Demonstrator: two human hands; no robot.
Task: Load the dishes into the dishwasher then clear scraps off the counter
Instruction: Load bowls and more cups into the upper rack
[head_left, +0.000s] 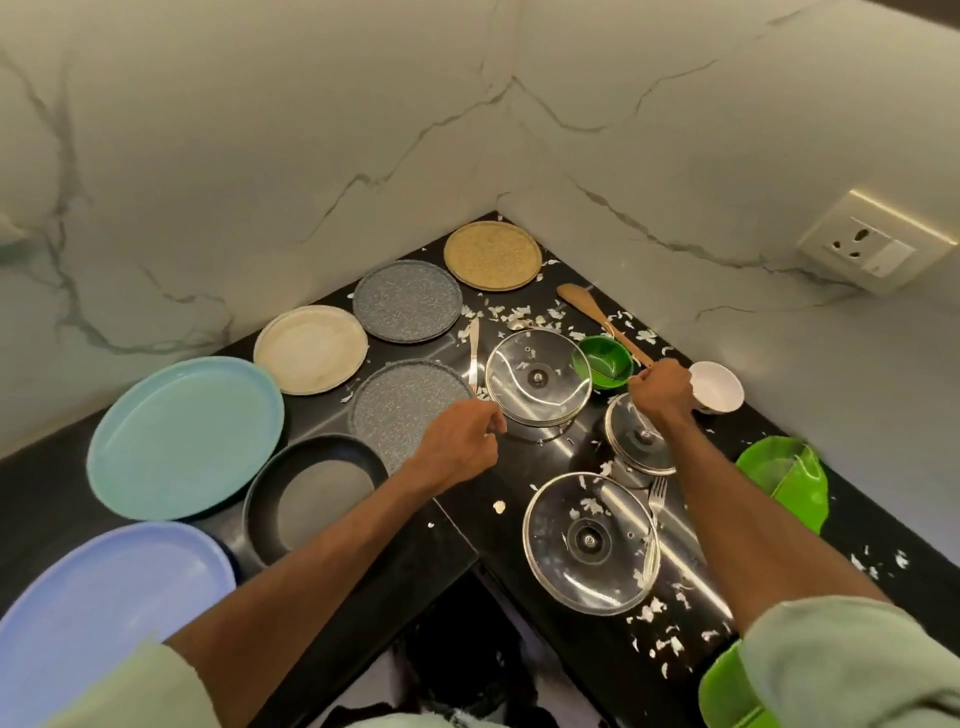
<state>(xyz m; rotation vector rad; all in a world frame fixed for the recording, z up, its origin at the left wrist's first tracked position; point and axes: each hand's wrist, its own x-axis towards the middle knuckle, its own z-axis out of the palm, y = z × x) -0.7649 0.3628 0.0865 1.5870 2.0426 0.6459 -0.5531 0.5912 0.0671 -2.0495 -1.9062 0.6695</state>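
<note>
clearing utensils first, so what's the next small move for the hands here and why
Probably lift the wooden spatula up off the counter: the right hand seems curled on its handle end, beside the green bowl. The left hand sits just short of the knife, so that looks less ready.

Two cream, marble-look wall panels with grey veins rise behind the L-shaped, glossy black stone counter (457, 530): the left wall panel (234, 156) and the right wall panel (727, 130) meet above its far corner. A cream rectangular socket plate with a switch (867, 244) sits on the right panel, above the counter. Soft light streaks the counter's surface. Below its inner edge, everything is dark and unclear.
</note>
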